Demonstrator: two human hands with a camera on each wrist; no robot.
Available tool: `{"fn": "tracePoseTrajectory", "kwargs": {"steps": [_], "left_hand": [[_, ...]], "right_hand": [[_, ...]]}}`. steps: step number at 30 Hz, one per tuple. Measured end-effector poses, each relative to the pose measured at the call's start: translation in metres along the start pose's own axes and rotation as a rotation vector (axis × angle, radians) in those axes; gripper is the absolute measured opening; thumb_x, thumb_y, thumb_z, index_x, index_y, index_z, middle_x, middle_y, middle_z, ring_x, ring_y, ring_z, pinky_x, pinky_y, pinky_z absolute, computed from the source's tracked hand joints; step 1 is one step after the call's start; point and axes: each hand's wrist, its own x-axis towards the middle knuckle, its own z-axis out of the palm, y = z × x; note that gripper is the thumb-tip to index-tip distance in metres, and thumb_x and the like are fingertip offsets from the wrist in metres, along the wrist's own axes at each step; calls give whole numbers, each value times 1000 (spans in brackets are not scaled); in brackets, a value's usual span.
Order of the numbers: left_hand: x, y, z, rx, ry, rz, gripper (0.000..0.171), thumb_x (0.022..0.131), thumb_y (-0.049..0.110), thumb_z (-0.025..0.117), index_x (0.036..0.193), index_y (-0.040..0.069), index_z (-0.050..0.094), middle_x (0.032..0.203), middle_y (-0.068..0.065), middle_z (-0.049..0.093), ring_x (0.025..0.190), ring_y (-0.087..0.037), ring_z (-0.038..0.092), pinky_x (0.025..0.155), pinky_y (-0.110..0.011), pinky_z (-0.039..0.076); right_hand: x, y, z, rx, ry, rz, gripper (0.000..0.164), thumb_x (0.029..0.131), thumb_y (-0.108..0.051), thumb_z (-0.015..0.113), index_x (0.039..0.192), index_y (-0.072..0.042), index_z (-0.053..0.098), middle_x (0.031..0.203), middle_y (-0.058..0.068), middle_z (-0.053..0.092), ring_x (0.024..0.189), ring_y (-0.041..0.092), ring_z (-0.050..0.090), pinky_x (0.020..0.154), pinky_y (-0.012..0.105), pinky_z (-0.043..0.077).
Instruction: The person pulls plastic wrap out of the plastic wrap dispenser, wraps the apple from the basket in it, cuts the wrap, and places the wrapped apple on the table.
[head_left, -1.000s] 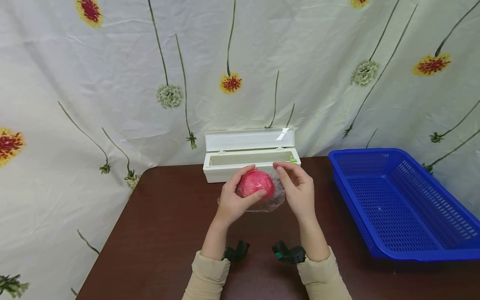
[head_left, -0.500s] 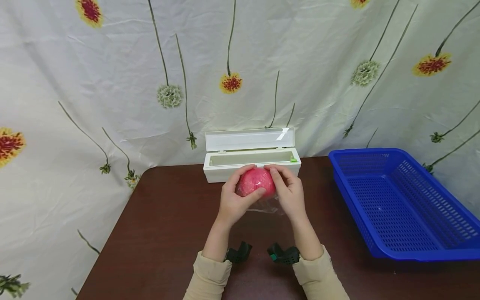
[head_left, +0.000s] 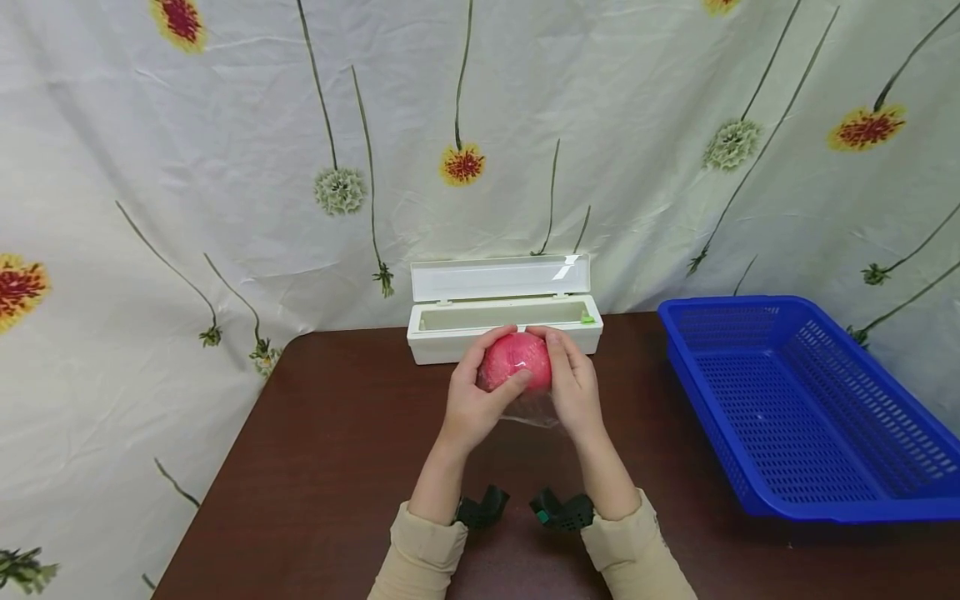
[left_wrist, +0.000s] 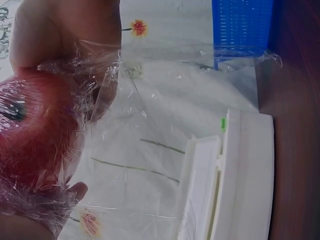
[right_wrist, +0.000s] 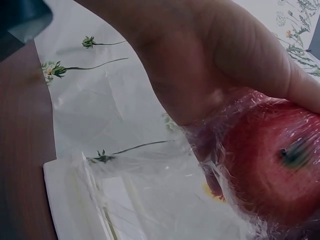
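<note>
A red apple (head_left: 517, 360) in clear plastic film (head_left: 534, 410) is held up between both hands, above the table. My left hand (head_left: 474, 398) grips its left side, thumb across the near face and fingers at the far edge. On the right side, my right hand (head_left: 576, 385) curls round the fruit and its film. Seen from the left wrist, the apple (left_wrist: 42, 132) shows a dark green stem hollow, and a loose sheet of film (left_wrist: 145, 100) stretches away from it. In the right wrist view the thumb lies over the wrapped apple (right_wrist: 272, 172).
Behind the hands a long white box (head_left: 438, 352) stands with its lid (head_left: 480, 283) raised, a green piece at its right end. A blue perforated basket (head_left: 772, 417) sits at the right of the brown table (head_left: 315, 458). A flowered cloth (head_left: 262, 125) hangs behind.
My right hand has come left from the loose film onto the apple's right side, folding the film in. My left hand keeps its grip, shifting slightly right.
</note>
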Motion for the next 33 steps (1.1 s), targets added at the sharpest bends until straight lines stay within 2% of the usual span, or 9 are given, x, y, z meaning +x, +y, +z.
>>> {"fn": "tracePoseTrajectory", "kwargs": {"steps": [4, 8, 12, 20, 25, 29, 33], "left_hand": [[-1, 6, 4, -10, -2, -10, 54, 81, 2, 68, 129, -6, 46, 127, -23, 49, 110, -34, 50, 83, -33, 51], [-1, 6, 8, -40, -6, 15, 56, 81, -1, 65, 132, -8, 43, 129, -26, 46, 111, -35, 48, 84, -31, 51], [-1, 2, 11, -75, -15, 49, 58, 84, 4, 66, 133, -10, 40, 130, -29, 44, 112, -36, 47, 85, -30, 50], [1, -30, 13, -115, -29, 78, 62, 86, 14, 68, 139, 2, 39, 136, -19, 42, 116, -30, 46, 87, -33, 50], [1, -33, 15, -125, -45, 103, 64, 88, 28, 66, 141, 6, 37, 137, -15, 41, 117, -28, 45, 87, -36, 50], [1, -33, 16, -117, -48, 110, 66, 89, 31, 65, 142, 6, 35, 139, -16, 40, 119, -28, 44, 88, -36, 49], [1, -33, 15, -109, -51, 121, 65, 89, 27, 65, 142, 5, 35, 140, -13, 39, 120, -28, 43, 90, -37, 48]], "right_hand": [[-1, -1, 1, 3, 6, 15, 37, 102, -19, 37, 116, 5, 60, 113, 19, 61, 95, 16, 57, 77, 24, 51], [-1, -2, 2, 46, 6, 20, 39, 102, -20, 35, 117, 7, 58, 116, 21, 59, 99, 16, 56, 80, 25, 51], [-1, -3, 1, 91, 7, 14, 41, 103, -21, 33, 118, 9, 58, 116, 23, 58, 98, 15, 57, 79, 25, 51], [0, -2, 0, 96, 2, 15, 45, 102, -24, 30, 117, 8, 58, 114, 22, 59, 96, 15, 57, 76, 26, 51], [0, -2, -1, 101, 11, 37, 46, 102, -26, 31, 116, 7, 59, 111, 20, 60, 93, 16, 58, 73, 26, 52], [0, -2, 0, 110, 10, 51, 47, 102, -28, 31, 116, 7, 59, 110, 18, 61, 92, 17, 58, 72, 26, 52], [0, -1, 0, 118, 6, 53, 49, 102, -29, 30, 116, 8, 58, 110, 18, 61, 93, 17, 58, 72, 27, 53]]}}
